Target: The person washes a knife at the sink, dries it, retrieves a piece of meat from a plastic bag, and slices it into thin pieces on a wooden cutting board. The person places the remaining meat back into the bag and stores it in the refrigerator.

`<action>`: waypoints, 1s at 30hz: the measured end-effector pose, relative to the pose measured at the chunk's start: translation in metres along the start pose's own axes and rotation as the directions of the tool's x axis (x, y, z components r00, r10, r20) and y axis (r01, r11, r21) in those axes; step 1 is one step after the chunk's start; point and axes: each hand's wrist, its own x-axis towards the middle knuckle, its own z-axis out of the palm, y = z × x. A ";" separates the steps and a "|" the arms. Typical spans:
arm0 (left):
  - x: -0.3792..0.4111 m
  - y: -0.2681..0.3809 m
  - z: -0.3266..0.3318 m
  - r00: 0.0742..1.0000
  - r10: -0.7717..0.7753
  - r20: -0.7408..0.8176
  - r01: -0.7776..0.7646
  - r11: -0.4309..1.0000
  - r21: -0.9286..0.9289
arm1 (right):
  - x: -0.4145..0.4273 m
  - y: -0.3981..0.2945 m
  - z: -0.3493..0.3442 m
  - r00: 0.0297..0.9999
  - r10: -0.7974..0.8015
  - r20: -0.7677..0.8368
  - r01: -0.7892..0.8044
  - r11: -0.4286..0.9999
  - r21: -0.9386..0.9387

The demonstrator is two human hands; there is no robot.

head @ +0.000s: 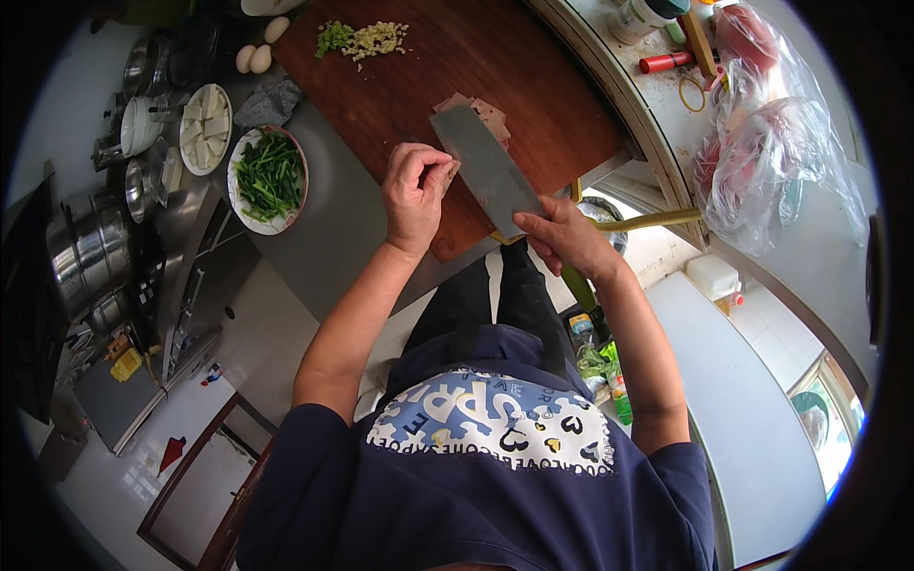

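A Chinese cleaver (485, 168) is gripped in my right hand (571, 235) near its handle end, its broad grey blade lying flat over the wooden cutting board (400, 93). Under and beyond the blade's far end are thin pink slices of luncheon meat or ham (493, 118), partly hidden by it. My left hand (415, 193) is beside the blade's left edge, thumb and fingers pinching a small thin pinkish-brown piece (450, 177), probably a meat slice. At the board's far end sit chopped green onion (333, 38) and minced garlic (375, 39).
Left of the board stand a plate of cut leafy greens (268, 182), a plate of white tofu pieces (206, 128), a crumpled grey plastic bag (269, 103) and eggs (260, 58). On the right counter lie raw meat in clear plastic bags (771, 135) and a red marker (664, 63).
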 end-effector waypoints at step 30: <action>0.021 0.122 -0.047 0.969 -0.103 0.224 0.246 0.335 -0.909 | -0.041 -0.008 0.008 0.962 -0.002 -0.272 -0.035 0.991 -0.132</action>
